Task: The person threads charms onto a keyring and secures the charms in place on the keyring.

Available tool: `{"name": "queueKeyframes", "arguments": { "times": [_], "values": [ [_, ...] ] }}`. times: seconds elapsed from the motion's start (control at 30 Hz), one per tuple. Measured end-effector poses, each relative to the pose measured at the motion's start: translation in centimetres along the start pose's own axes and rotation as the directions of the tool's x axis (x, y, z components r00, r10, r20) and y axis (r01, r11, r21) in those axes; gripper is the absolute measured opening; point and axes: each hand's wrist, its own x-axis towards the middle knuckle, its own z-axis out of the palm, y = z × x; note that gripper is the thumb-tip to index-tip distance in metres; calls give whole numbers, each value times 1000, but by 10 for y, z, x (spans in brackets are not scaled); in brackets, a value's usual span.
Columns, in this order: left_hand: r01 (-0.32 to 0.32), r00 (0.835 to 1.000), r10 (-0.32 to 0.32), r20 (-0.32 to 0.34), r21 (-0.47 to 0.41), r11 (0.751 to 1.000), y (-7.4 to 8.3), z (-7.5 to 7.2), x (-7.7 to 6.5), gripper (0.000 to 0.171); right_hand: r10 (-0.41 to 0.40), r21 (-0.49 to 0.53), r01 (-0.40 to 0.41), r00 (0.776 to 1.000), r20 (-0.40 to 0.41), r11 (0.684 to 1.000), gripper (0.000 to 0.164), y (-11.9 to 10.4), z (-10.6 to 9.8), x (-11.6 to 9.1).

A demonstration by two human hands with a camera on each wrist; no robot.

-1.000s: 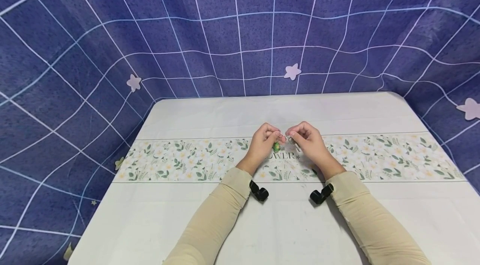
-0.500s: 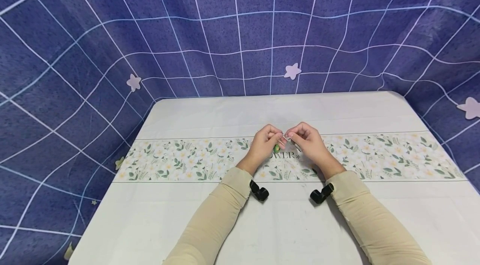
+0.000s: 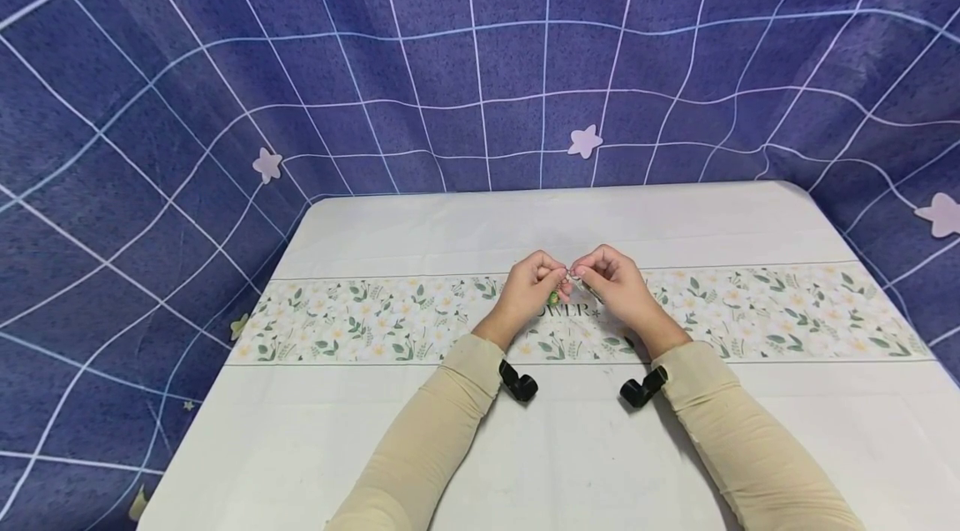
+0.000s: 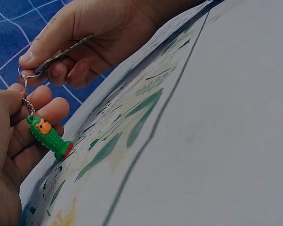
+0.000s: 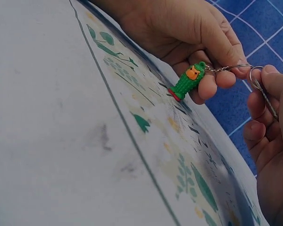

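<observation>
Above the table's floral band, both hands meet fingertip to fingertip. My left hand (image 3: pixel 528 285) pinches the split ring of a keychain between thumb and index finger. From that ring a short chain holds a green knobbly figure charm (image 4: pixel 48 136) with an orange face and red base, dangling by the curled lower fingers. My right hand (image 3: pixel 618 281) pinches a metal key (image 4: pixel 68 51) by its ring end, its shaft pointing back along the palm. In the right wrist view the key's small ring (image 5: pixel 254 77) overlaps the end of the keychain ring (image 5: pixel 239 66).
A white tablecloth (image 3: pixel 570 448) with a leaf-and-flower band covers the table. Behind and to the sides hangs a blue curtain (image 3: pixel 510 64) with a grid and stars. Black wrist cameras (image 3: pixel 519 385) sit on the cuffs of the beige sleeves.
My hands have drawn slightly closer, bringing the keychain ring and the key's ring together at the fingertips. The green charm now shows less beneath the left hand.
</observation>
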Motion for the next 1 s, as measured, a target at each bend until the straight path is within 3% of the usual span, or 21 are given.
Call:
{"name": "queueKeyframes", "arguments": {
  "times": [0.23, 0.5, 0.83, 1.0],
  "values": [
    [15, 1000, -15, 1, 7, 1000, 0, 0, 0, 8, 15, -44, -15, 1000, -1, 999, 9, 1, 0, 0],
    [24, 1000, -25, 6, 51, 998, -1, -1, 0, 9, -6, -157, 3, 1000, -23, 988, 9, 29, 1, 3],
    [25, 999, -27, 26, 102, 994, 1, 0, -1, 9, -39, -245, 23, 997, -62, 969, 9, 30, 8, 0],
    [22, 999, -27, 27, 168, 986, 3, 1, -2, 8, 10, -232, -33, 995, -100, 972, 8, 28, 12, 0]
  ]
}}
